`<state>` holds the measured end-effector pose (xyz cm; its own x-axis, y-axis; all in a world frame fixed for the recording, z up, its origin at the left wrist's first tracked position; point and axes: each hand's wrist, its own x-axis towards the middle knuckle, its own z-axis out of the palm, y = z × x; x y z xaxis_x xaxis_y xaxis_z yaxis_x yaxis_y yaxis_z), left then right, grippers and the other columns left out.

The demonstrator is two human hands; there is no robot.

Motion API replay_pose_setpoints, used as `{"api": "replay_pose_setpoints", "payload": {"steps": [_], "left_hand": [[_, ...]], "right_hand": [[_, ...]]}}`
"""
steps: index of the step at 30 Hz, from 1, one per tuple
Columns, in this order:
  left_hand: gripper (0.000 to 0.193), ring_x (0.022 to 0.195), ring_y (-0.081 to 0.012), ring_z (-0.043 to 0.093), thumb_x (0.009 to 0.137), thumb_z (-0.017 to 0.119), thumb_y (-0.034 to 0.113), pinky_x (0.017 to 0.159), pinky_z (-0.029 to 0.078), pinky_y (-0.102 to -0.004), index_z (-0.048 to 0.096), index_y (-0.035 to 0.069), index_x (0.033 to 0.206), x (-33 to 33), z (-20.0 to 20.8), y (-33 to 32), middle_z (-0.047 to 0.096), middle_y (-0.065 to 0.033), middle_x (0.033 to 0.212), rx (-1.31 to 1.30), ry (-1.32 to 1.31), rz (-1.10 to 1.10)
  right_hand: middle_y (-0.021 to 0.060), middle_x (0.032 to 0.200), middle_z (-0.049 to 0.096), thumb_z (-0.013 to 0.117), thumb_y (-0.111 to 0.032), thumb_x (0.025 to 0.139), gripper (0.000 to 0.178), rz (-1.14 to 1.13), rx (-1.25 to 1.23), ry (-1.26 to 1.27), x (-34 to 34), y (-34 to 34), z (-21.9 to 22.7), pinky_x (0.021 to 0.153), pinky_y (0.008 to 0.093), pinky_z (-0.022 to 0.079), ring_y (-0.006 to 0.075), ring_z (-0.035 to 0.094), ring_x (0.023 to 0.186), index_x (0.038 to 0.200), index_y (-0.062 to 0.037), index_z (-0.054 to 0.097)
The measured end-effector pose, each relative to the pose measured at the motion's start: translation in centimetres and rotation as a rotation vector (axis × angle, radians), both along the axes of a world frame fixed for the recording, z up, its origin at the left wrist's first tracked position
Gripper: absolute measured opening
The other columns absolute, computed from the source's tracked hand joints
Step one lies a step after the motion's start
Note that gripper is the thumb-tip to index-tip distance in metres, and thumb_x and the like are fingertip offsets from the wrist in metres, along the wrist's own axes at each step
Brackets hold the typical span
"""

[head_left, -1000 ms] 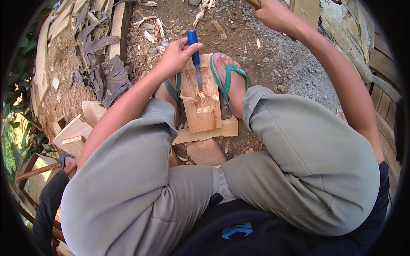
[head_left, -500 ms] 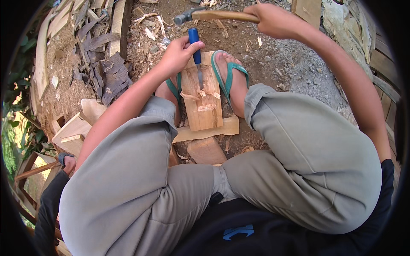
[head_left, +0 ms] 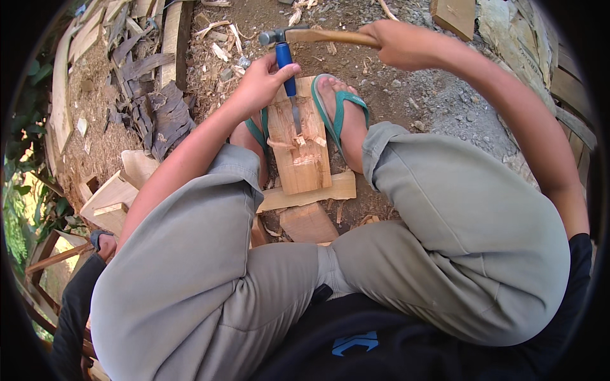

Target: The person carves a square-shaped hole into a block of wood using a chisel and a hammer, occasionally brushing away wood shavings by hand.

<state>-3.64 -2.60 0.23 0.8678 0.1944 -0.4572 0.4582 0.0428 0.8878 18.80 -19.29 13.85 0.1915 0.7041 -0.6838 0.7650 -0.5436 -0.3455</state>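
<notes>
My left hand [head_left: 265, 82] is closed around the blue handle of a chisel [head_left: 287, 71], which stands nearly upright. Its steel blade meets the wooden block [head_left: 305, 174], where curled shavings [head_left: 298, 143] rise beside a rough cut. In my right hand [head_left: 406, 44] is the wooden handle of a claw hammer [head_left: 333, 37], gripped near its end. The hammer's head [head_left: 274, 37] is at the top of the chisel handle; whether they touch I cannot tell. My feet, in green flip-flops [head_left: 340, 117], are on both sides of the block.
Under the block's near end lies a wooden strip [head_left: 340, 186], with another wood piece [head_left: 309, 222] nearer me. Bark pieces [head_left: 166, 117] and planks [head_left: 173, 44] lie at the left. A cut timber [head_left: 454, 18] sits at the far right. Another person's foot [head_left: 105, 244] shows at the left edge.
The hammer has come down and slightly left, its head now at the chisel's top. My right hand has lowered slightly with it. The chisel and block stay nearly in place.
</notes>
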Motion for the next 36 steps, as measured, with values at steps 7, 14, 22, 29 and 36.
{"api": "replay_pose_setpoints", "payload": {"steps": [7, 14, 22, 29, 36], "left_hand": [[0.034, 0.098, -0.0142, 0.067, 0.094, 0.072, 0.023, 0.088, 0.052, -0.0296, 0.062, -0.002, 0.115, -0.7, 5.2, 1.1, 0.072, -0.01, 0.107, -0.255, 0.123, -0.001], [0.029, 0.108, -0.0256, 0.068, 0.073, 0.086, 0.008, 0.1, 0.051, -0.0422, 0.072, 0.0, 0.097, -3.9, 6.5, 3.8, 0.071, -0.0096, 0.103, -0.408, 0.047, -0.209], [0.035, 0.056, -0.0019, 0.052, 0.094, 0.07, 0.038, 0.045, 0.04, -0.0192, 0.07, 0.004, 0.105, 0.0, 4.2, 2.4, 0.068, 0.0003, 0.084, 0.124, 0.318, -0.017], [0.035, 0.05, -0.0035, 0.04, 0.089, 0.077, 0.036, 0.042, 0.034, -0.0247, 0.071, 0.001, 0.09, 2.2, 2.4, 2.1, 0.053, 0.0056, 0.063, 0.214, 0.275, -0.048], [0.035, 0.073, -0.0057, 0.055, 0.089, 0.077, 0.033, 0.067, 0.048, -0.0249, 0.073, -0.001, 0.098, 1.4, 3.9, 0.5, 0.067, -0.0003, 0.08, 0.067, 0.262, 0.077]], "right_hand": [[0.0236, 0.085, 0.067, 0.05, -0.004, 0.083, 0.028, -0.253, 0.051, 0.015, 1.7, 1.6, 2.7, 0.076, 0.0444, 0.051, 0.0359, 0.067, 0.084, 0.106, -0.0005, 0.065], [0.0257, 0.09, 0.069, 0.051, -0.007, 0.084, 0.025, -0.35, 0.194, 0.076, 2.4, 0.3, 5.2, 0.077, 0.047, 0.052, 0.0394, 0.068, 0.089, 0.102, -0.002, 0.066], [0.0236, 0.095, 0.07, 0.053, -0.005, 0.083, 0.025, -0.201, 0.116, 0.031, 1.6, 2.1, 5.9, 0.081, 0.0478, 0.052, 0.0399, 0.068, 0.095, 0.104, -0.0056, 0.067], [0.0192, 0.076, 0.064, 0.049, 0.003, 0.085, 0.031, -0.233, 0.268, -0.129, 1.4, 1.1, -2.6, 0.066, 0.041, 0.052, 0.028, 0.067, 0.069, 0.112, -0.0025, 0.064], [0.0191, 0.077, 0.066, 0.049, -0.001, 0.084, 0.035, -0.241, -0.006, -0.147, 4.5, 3.1, -1.4, 0.063, 0.0398, 0.051, 0.0291, 0.066, 0.07, 0.114, -0.0038, 0.065]]}}
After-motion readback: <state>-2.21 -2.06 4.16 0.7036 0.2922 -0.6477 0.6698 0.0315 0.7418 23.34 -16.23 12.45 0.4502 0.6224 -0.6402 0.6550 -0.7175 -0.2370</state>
